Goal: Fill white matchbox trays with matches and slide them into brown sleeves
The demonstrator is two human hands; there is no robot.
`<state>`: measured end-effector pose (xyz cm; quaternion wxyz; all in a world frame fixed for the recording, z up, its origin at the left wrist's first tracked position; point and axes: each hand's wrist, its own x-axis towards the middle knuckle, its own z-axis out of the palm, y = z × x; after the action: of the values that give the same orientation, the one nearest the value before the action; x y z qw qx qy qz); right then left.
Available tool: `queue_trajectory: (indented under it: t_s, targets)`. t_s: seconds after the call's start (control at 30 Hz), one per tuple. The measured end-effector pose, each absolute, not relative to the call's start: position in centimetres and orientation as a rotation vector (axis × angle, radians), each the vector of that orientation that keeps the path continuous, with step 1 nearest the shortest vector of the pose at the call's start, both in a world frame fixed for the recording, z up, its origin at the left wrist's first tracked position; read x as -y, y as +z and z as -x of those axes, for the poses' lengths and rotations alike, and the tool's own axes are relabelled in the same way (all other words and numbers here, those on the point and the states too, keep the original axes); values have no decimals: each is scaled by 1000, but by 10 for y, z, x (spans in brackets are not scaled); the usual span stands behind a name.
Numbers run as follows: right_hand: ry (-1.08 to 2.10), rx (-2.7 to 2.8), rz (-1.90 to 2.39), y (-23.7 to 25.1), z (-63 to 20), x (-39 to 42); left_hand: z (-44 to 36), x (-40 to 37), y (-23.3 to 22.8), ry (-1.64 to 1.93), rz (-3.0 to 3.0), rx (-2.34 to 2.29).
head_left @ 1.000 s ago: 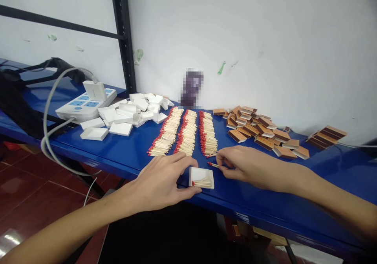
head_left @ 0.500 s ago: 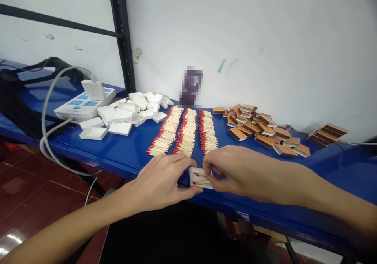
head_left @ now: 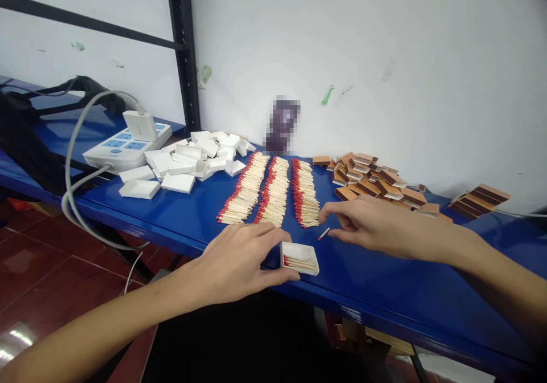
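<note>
My left hand (head_left: 245, 257) grips a small white matchbox tray (head_left: 315, 256) between thumb and forefinger at the front of the blue table. Several red-headed matches (head_left: 294, 262) lie side by side along the tray's near wall. My right hand (head_left: 363, 223) is open, thumb and forefinger apart, at the near end of the right-hand row of matches (head_left: 305, 192). One loose match (head_left: 323, 234) lies by the thumb tip; whether they touch I cannot tell. Two more rows of matches, the middle row (head_left: 273, 192) and the left row (head_left: 245, 192), lie alongside.
White empty trays (head_left: 188, 161) are heaped at the left, beside a power strip (head_left: 128, 146) with a grey cable. Brown matchbox sleeves (head_left: 371, 178) are piled at the right, with a neat stack of sleeves (head_left: 481, 200) beyond. A blurred dark object (head_left: 282, 125) leans against the wall.
My right hand has left the tray and moved up and right to the right-hand match row, its fingers spreading. The matches in the tray now lie flat. My left hand keeps its grip.
</note>
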<state>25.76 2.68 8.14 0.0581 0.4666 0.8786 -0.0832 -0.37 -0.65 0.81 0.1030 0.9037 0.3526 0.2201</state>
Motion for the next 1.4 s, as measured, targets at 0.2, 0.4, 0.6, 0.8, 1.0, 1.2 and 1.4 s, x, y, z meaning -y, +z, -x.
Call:
queue_trajectory:
  t_s: [0.2,0.4,0.6,0.8,1.0,1.2,1.4]
  targets:
    - [-372,-2681,-1414,69,-262,-27,5,4,5,695,-2703,-993]
    - [-282,-2814,-1386,58,-258,-31,6,4,2,806,-2683,-943]
    - [-268,-2921,-1413,50,-258,-33,6,4,4,828,-2686,-891]
    - [-316,-2953,-1450,45,-258,-32,6,2,4,850,-2715,-871]
    - [-349,-2967,-1405,44,-256,-28,8,1,4,825,-2726,-884]
    - [-391,-2938,-1398,48,-252,-22,8,1,4,815,-2731,-889]
    - [-395,-2975,-1419,47,-254,-22,8,2,5,811,-2722,-892]
